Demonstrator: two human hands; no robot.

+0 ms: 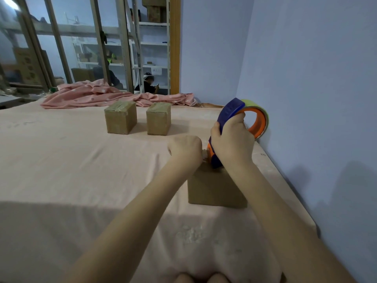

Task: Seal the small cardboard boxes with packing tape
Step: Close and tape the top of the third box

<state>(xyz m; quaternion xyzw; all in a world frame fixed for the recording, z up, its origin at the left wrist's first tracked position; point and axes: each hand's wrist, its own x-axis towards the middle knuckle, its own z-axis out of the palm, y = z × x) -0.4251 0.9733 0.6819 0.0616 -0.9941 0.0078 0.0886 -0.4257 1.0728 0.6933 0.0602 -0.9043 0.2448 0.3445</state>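
A small cardboard box (214, 188) stands on the pink bed sheet (81, 160) near the right wall. My right hand (231, 139) grips a blue and orange tape dispenser (230, 111) carrying a roll of tape (263, 117), its lower end resting on the box's top. My left hand (184, 149) is curled at the box's far top edge beside the dispenser; whether it pinches the tape end is hidden. Two more small boxes, one on the left (120, 117) and one on the right (158, 118), stand farther back with tape across their tops.
A crumpled pink blanket (98, 94) lies along the far edge of the bed. The blue wall (306, 78) runs close along the right side. Behind a glass partition (81, 48) are shelves, cartons and seated people.
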